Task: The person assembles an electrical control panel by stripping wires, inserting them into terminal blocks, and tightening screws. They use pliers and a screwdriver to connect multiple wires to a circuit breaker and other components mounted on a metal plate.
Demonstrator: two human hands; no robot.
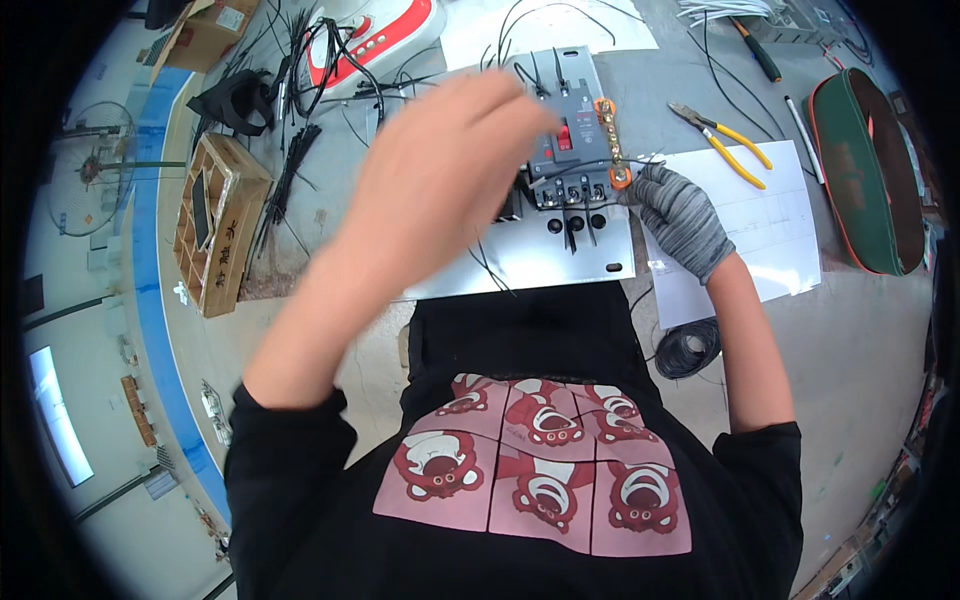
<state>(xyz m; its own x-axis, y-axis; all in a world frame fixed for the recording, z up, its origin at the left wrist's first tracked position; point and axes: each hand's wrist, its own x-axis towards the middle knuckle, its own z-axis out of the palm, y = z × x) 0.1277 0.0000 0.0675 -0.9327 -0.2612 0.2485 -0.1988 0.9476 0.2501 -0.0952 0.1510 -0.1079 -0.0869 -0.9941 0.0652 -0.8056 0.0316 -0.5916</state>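
The breaker (580,112) is lying face-up on a plate (590,262), apparently keeping its terminals (574,194) accessible, while the blurred left hand (455,145) is hovering over its left and the gloved right hand (683,218) is curling near-right, perhaps steadying a wire (590,164), neither hand's opening or hold being clear.

"Is the left hand (455,145) clear?"
"No, it's all blurry. It hides some of the switch (582,122), and I can't tell if it holds anything."
"What's on the right paper (755,235)?"
"The marks are too small. The machine (395,42) is cut off at the top edge."
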